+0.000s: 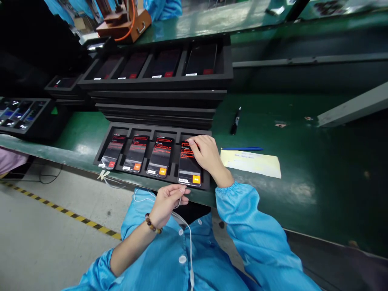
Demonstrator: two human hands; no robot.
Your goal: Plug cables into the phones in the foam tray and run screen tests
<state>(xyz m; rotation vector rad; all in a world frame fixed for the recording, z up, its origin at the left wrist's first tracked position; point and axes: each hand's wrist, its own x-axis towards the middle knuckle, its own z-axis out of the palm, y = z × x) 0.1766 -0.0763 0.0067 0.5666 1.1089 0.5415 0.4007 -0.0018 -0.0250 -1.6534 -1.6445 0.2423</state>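
Observation:
My left hand (pixel 169 200) is closed in a pinch on the end of a white cable (pixel 190 242), right at the lower edge of the rightmost phone (pixel 188 167). Whether the plug sits in the phone's port is hidden by my fingers. My right hand (pixel 207 153) lies over the upper right of that phone, thumb on the screen and fingers curled at its side. The phone rests in the end compartment of a black foam tray (pixel 119 169). To its left lie several more phones (pixel 160 157), their screens lit with red text and orange or red buttons.
Behind is a stack of black foam trays (pixel 157 84) holding dark phones. Right of the tray lie a black marker (pixel 235 121), a blue pen (pixel 242 148) and a yellow paper slip (pixel 251 163). Another tray (pixel 26 117) stands left; a wooden box (pixel 133 30) sits farther back near a blue sleeve.

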